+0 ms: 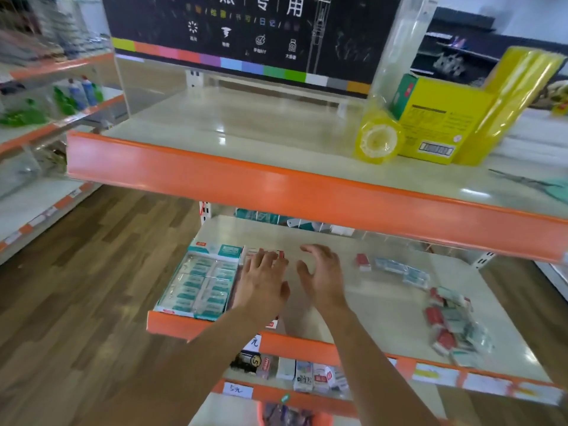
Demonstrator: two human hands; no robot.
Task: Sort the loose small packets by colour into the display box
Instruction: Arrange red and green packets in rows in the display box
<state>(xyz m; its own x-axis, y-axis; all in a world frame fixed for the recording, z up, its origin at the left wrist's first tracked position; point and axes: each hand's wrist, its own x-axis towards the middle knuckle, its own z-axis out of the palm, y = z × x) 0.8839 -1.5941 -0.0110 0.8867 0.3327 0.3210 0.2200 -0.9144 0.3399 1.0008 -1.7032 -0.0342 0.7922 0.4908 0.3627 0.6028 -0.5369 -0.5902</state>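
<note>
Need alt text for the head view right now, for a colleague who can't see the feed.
Both hands hover open over the middle shelf: the left hand above the display box of teal packets, the right hand beside it. Loose red and teal packets lie scattered at the shelf's right; yellow boxes stand on the shelf above.

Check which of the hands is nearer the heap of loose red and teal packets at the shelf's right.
Right. The right hand is mid-shelf, open, well short of the loose packets. The left hand is farther away, over the display box.
</note>
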